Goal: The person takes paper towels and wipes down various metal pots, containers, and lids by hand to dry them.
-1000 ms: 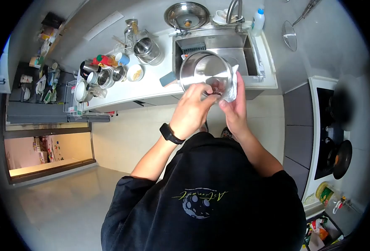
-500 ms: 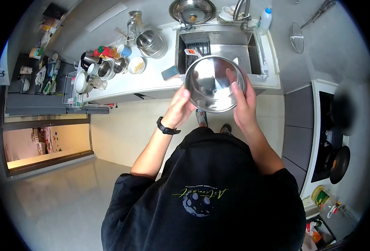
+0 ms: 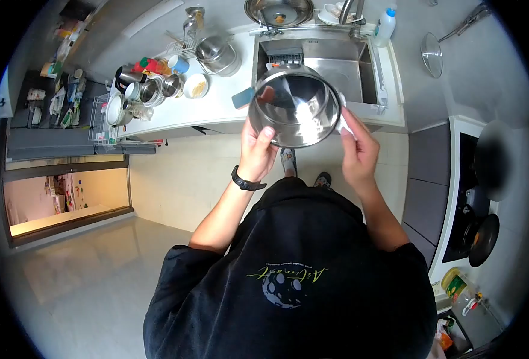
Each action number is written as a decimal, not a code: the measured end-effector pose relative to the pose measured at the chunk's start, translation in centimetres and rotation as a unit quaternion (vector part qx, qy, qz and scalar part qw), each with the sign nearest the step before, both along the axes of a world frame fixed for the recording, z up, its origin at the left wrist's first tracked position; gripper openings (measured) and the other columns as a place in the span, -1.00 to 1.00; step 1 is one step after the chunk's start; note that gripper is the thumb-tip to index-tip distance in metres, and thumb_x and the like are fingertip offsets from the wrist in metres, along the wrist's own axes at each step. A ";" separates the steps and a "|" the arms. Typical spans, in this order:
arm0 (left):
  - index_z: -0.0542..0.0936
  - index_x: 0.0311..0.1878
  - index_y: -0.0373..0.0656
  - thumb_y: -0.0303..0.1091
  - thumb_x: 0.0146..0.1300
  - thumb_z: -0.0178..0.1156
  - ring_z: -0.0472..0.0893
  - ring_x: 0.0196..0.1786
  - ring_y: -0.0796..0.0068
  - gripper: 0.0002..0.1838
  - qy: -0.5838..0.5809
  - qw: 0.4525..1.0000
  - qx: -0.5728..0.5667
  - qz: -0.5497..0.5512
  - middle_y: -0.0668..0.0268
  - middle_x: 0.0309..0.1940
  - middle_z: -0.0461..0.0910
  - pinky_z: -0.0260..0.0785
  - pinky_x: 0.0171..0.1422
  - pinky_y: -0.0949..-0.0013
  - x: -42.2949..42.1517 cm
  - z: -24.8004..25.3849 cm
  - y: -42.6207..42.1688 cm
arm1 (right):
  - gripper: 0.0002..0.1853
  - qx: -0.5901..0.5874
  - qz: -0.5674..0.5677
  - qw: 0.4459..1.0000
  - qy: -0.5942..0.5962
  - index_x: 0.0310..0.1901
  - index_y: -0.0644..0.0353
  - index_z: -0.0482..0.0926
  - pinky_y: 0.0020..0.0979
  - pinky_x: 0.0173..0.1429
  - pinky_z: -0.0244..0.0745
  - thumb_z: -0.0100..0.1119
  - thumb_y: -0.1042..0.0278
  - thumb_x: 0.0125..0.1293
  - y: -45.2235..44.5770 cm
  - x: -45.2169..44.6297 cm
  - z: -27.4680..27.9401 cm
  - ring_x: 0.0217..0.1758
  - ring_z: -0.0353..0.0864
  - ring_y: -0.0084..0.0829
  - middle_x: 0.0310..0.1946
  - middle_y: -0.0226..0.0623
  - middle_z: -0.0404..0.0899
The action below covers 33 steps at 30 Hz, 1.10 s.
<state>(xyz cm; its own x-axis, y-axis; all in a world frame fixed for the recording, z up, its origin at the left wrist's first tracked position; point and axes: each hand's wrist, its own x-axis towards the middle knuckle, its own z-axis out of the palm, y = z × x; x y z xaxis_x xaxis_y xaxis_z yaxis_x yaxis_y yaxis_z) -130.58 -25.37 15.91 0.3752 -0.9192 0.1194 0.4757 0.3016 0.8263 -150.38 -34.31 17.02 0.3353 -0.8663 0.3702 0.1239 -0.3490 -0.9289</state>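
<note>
A shiny stainless steel pot [image 3: 297, 107] is tilted in the air in front of the sink, its round opening towards me. My left hand [image 3: 258, 152] grips its lower left side, thumb over the rim and fingers behind the wall. On the opposite side, my right hand [image 3: 360, 152] is closed with thumb and fingers around a white cloth-like piece [image 3: 343, 122], which lies against the pot's right edge. Just left of the pot, a blue-grey sponge [image 3: 243, 98] rests at the counter's front edge, partly hidden by it.
Behind the pot is a steel sink [image 3: 369, 75] with a dark rack [image 3: 287, 55] inside. Left on the counter stand a bucket-like steel pot [image 3: 219, 58], a white bowl [image 3: 196, 85] and several jars and cups. A soap bottle [image 3: 386, 27] stands right; a stove [image 3: 465, 197] lies further right.
The pot has moved slightly left and up and tilted, showing more of its inner wall. My right hand has shifted from inside the rim to the pot's outer right side.
</note>
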 end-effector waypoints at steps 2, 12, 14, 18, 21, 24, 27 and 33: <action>0.06 0.62 -0.22 -0.09 0.31 0.44 0.31 0.53 0.32 0.00 0.027 0.999 0.007 0.046 0.17 0.58 0.20 0.27 0.56 0.21 -0.1 0.3 0.1 | -0.56 0.073 -0.011 0.997 -0.032 0.26 0.20 0.63 -0.24 0.37 0.45 0.03 0.64 0.39 -0.1 -0.1 0.7 0.31 0.60 -0.18 0.25 -0.07 0.63; 0.15 0.55 -0.22 -0.49 0.02 0.63 0.58 0.15 0.50 0.08 -0.161 0.984 -0.001 0.070 0.21 0.27 0.52 0.52 0.19 0.41 -2.3 1.9 -0.3 | -0.34 -0.329 0.034 0.892 0.307 0.36 0.28 0.46 0.04 0.57 0.15 0.26 0.17 0.24 0.5 2.8 2.5 0.34 0.41 0.04 0.26 0.02 0.45; 0.15 0.56 -0.23 -0.52 0.01 0.63 0.57 0.01 0.58 0.09 -0.157 0.984 0.007 0.090 0.24 0.19 0.56 0.56 0.10 0.42 -2.2 1.5 -0.1 | -0.42 -0.347 0.017 0.870 0.349 0.29 0.30 0.50 0.04 0.60 0.12 0.24 0.21 0.26 1.1 2.8 3.2 0.33 0.43 0.04 0.25 0.07 0.49; 0.17 0.57 -0.20 -0.51 -0.04 0.65 0.62 0.08 0.49 0.12 -0.224 0.971 0.050 0.071 0.24 0.15 0.59 0.62 0.17 0.27 -2.0 1.3 0.5 | -0.64 -0.316 0.096 0.898 0.291 0.06 0.33 0.58 -0.01 0.43 0.36 0.23 0.32 0.29 0.8 3.0 1.6 0.22 0.54 0.05 0.09 0.04 0.64; 0.18 0.56 -0.20 -0.50 -0.04 0.66 0.62 0.13 0.46 0.12 -0.231 0.968 0.040 0.086 0.25 0.13 0.60 0.61 0.22 0.24 -2.0 1.2 0.4 | -0.66 -0.180 0.201 0.946 0.181 0.05 0.35 0.59 -0.07 0.27 0.47 0.26 0.34 0.31 0.5 2.8 1.8 0.13 0.59 0.04 0.05 0.07 0.64; 0.22 0.56 -0.15 -0.41 -0.07 0.68 0.66 0.05 0.47 0.12 -0.256 0.959 0.089 0.087 0.25 0.09 0.62 0.62 0.15 0.29 -1.9 2.0 0.3 | -0.69 -0.166 0.227 0.952 0.119 0.06 0.37 0.58 -0.15 0.19 0.51 0.23 0.40 0.34 0.3 2.6 1.4 0.10 0.61 0.06 0.01 0.09 0.63; 0.27 0.56 -0.08 -0.24 -0.05 0.67 0.68 -0.04 0.52 0.09 -0.293 0.949 0.100 0.058 0.29 0.02 0.63 0.60 0.04 0.38 -1.0 3.1 0.5 | -0.71 -0.125 0.229 0.959 0.107 0.08 0.40 0.56 -0.25 0.12 0.50 0.17 0.41 0.41 0.8 2.0 0.5 0.03 0.63 -0.07 -0.05 -0.02 0.63; -0.04 0.68 0.05 -0.15 -0.06 0.65 0.45 0.31 0.30 0.32 -0.373 0.923 0.098 -0.018 0.14 0.48 0.23 0.51 0.17 0.23 1.1 3.0 0.7 | -0.75 0.228 0.219 0.943 -0.101 0.11 0.33 0.54 -0.63 -0.12 0.29 0.00 0.35 0.61 0.8 0.5 -2.4 -0.23 0.30 -0.75 -0.27 -0.63 0.41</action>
<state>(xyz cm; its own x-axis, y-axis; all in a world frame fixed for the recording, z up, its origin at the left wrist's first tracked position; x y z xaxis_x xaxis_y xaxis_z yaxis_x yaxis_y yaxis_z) -129.46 -24.62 18.93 0.2243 -0.9609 0.1622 -0.2395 0.1070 0.9650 -149.88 -33.52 14.60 0.6607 -0.7456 0.0870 0.3532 0.2065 -0.9125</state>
